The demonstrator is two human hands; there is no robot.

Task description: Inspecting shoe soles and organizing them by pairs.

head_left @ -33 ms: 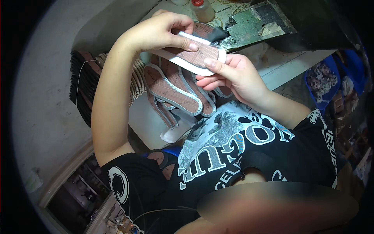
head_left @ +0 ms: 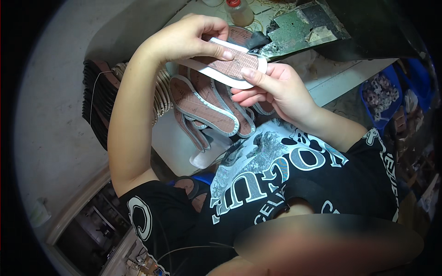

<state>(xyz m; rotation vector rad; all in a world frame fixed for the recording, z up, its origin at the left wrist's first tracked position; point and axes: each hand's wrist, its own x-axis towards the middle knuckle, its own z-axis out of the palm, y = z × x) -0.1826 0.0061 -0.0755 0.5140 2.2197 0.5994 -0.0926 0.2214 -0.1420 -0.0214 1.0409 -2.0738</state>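
Both of my hands are closed on one shoe insole (head_left: 245, 60), brown and cross-lined, with a white border around its rounded end. My left hand (head_left: 195, 39) pinches it from the far left, thumb on top. On the right end, my right hand (head_left: 283, 87) grips it with the thumb above and the fingers beneath. The insole's edge lies by the dark tip (head_left: 258, 41) of a worn green metal machine (head_left: 299, 30); whether they touch I cannot tell. Below my hands lies a heap of similar insoles (head_left: 195, 101) with pleated pale edges.
A tied stack of dark soles (head_left: 96, 101) stands at the left beside the wall. At the back is a bottle with a red cap (head_left: 240, 14). A blue container of scraps (head_left: 381, 99) is at the right, past the white table (head_left: 334, 80).
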